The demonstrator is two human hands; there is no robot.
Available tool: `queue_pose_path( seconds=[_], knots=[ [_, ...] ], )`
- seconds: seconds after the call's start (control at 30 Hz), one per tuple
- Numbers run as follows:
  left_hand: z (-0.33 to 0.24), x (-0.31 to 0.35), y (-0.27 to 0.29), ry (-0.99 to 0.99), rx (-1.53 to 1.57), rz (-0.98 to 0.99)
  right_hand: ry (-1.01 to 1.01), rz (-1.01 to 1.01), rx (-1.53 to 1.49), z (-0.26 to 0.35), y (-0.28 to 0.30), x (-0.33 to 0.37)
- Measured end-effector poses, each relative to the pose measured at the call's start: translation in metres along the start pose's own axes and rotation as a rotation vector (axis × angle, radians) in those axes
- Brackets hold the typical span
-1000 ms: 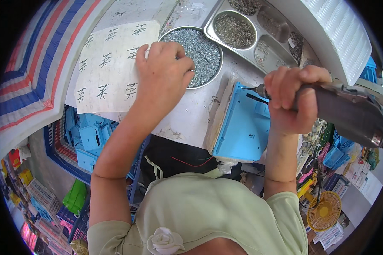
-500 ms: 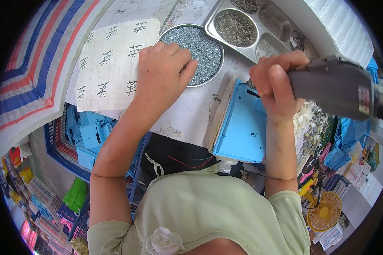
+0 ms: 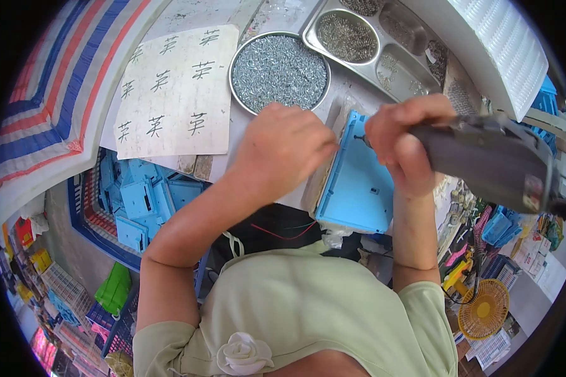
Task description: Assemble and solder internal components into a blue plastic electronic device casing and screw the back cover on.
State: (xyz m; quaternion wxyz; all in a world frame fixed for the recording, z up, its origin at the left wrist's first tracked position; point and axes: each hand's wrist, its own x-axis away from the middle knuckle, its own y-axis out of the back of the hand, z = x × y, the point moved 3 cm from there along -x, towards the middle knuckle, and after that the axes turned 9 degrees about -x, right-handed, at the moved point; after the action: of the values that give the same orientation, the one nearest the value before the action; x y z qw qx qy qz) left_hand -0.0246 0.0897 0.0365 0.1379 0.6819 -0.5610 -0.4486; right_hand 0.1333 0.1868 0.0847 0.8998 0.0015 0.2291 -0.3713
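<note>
My right hand [image 3: 405, 144] is wrapped round a dark electric screwdriver [image 3: 484, 157] held almost level. Its bit points left, over the upper part of a light-blue plastic panel [image 3: 355, 188]. That panel rests on a worn block at the table's near edge. My left hand [image 3: 286, 151] is closed, its fingertips together just left of the panel's long side. Whatever those fingers pinch is too small or blurred to make out. Directly beyond the left hand stands a round metal bowl [image 3: 280, 69] full of small silvery screws.
A steel compartment tray [image 3: 383, 60] of small metal parts lies at the back. Left of the bowl is a white sheet [image 3: 176, 94] with handwritten characters. Below it, a blue basket [image 3: 82, 213] holds blue plastic pieces. A yellow basket [image 3: 483, 308] sits at lower right.
My left hand has come back from over the screw bowl, moving right and nearer, to the panel's left side. The screwdriver stays in my right hand, tilted slightly differently.
</note>
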Motion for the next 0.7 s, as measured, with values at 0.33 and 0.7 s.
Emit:
queue_pose_path(
  seconds=[0.33,0.7],
  knots=[
    [-0.028,0.01,0.001,-0.075,0.034,0.005,0.065,0.111,-0.166,0.046,-0.026,0.01],
    [-0.016,0.032,0.024,-0.012,0.043,-0.077,-0.081,-0.017,-0.167,0.043,-0.047,0.044]
  ],
)
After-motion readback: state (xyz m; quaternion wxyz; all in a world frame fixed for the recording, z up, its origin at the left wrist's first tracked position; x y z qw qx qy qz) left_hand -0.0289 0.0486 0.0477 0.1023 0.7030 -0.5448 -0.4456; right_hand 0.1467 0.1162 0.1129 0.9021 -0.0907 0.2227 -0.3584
